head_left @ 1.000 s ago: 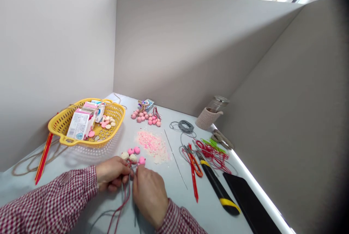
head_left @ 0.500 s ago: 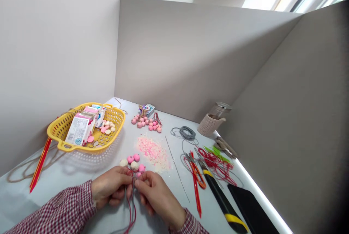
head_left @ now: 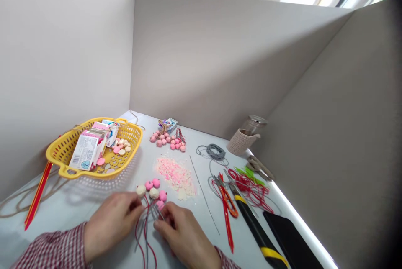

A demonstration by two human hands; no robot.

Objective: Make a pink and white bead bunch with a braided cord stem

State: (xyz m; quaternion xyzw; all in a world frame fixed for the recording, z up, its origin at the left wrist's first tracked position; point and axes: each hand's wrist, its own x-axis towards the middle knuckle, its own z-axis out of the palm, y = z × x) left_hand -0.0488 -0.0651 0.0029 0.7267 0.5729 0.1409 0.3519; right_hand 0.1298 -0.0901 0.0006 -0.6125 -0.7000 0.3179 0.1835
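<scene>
Several pink and cream beads (head_left: 153, 193) lie in a small cluster on the table, with red cords (head_left: 146, 229) and grey cords (head_left: 156, 209) running from them. My left hand (head_left: 114, 221) is closed left of the strands, thumb and forefinger pinching a red cord just below the cream bead. On the other side, my right hand (head_left: 185, 229) is curled with its fingertips pinched on a grey cord, close to the lowest pink bead (head_left: 160, 205). The loose cord ends hang down between both hands towards the front edge of the view.
A yellow basket (head_left: 63, 171) with boxes and discs stands left. Pink and cream crumbs (head_left: 176, 175) lie mid-table, beside a thin metal rod (head_left: 204, 195). Further right are orange scissors (head_left: 230, 205), a black-yellow tool (head_left: 254, 223), tangled red cord (head_left: 248, 187) and a black phone-like slab (head_left: 290, 239).
My left hand has moved left, away from my right hand, drawing the red cord apart from the grey. My right hand has shifted slightly right and down. The beads stay nearly in place.
</scene>
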